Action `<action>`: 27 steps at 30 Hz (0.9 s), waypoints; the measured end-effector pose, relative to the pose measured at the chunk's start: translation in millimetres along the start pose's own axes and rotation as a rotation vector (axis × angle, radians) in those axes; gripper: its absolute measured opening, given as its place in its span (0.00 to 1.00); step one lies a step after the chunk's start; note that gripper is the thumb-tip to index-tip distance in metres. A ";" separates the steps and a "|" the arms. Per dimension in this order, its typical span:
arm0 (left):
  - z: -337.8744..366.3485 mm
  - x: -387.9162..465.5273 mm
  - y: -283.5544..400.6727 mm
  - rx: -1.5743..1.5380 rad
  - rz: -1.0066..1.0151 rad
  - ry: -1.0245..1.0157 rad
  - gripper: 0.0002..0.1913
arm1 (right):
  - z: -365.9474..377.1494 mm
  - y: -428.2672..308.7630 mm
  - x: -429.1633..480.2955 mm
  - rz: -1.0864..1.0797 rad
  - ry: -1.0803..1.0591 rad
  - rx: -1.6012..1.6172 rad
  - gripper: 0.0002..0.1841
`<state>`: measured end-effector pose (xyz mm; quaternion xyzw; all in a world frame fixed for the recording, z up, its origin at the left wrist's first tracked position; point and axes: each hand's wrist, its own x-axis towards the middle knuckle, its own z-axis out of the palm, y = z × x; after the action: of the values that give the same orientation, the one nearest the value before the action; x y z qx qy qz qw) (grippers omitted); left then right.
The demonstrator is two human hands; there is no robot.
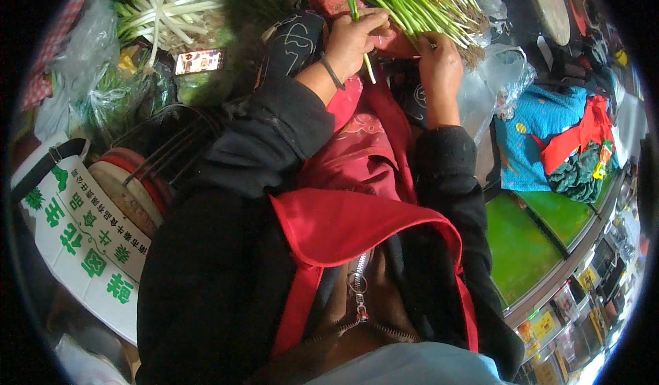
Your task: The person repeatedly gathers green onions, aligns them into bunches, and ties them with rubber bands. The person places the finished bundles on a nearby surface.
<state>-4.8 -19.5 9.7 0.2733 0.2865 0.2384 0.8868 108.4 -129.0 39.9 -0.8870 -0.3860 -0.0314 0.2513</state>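
My left hand (pixel 355 40) pinches a single green stalk (pixel 369 68), whose trimmed-looking white end points down toward my lap. A dark band circles that wrist. Beside it, across my knees, lies a thick bunch of thin green stalks (pixel 412 4) with brown, soil-covered roots (pixel 473 50) at the right end. My right hand (pixel 441 71) is curled against the lower edge of this bunch near the roots. Its fingertips are partly hidden, so what they grip is unclear. Under both hands spreads my red apron (pixel 355 148).
White-stemmed green onions (pixel 170 19) are heaped at upper left, near a lit phone (pixel 200 61) and plastic-bagged greens (pixel 108 96). A printed white box (pixel 77 230) stands at left. To the right are a clear plastic bag (pixel 499 76), a blue cloth (pixel 535 132) and a green-topped surface (pixel 520 251).
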 end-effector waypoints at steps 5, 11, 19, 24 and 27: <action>1.6 7.3 -0.3 0.074 0.003 -0.072 0.10 | -13.8 -11.4 -2.3 0.091 -0.125 0.146 0.09; 5.8 7.4 2.7 0.053 0.102 -0.132 0.08 | -20.8 -31.7 -6.2 0.132 -0.241 0.324 0.13; 2.7 10.5 11.7 -0.008 0.102 -0.064 0.08 | -6.3 -34.1 -4.1 0.296 -0.225 0.577 0.13; -12.2 24.2 12.9 -0.148 0.187 0.043 0.06 | 0.8 -15.6 -45.2 0.094 -0.371 0.222 0.13; -21.0 29.0 17.1 -0.158 0.260 0.043 0.06 | 3.9 -7.5 -71.2 -0.010 -0.548 0.016 0.12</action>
<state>-1.9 17.2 -5.0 0.2322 0.2482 0.3789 0.8608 52.7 -170.4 21.8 -0.8584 -0.4444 0.2116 0.1446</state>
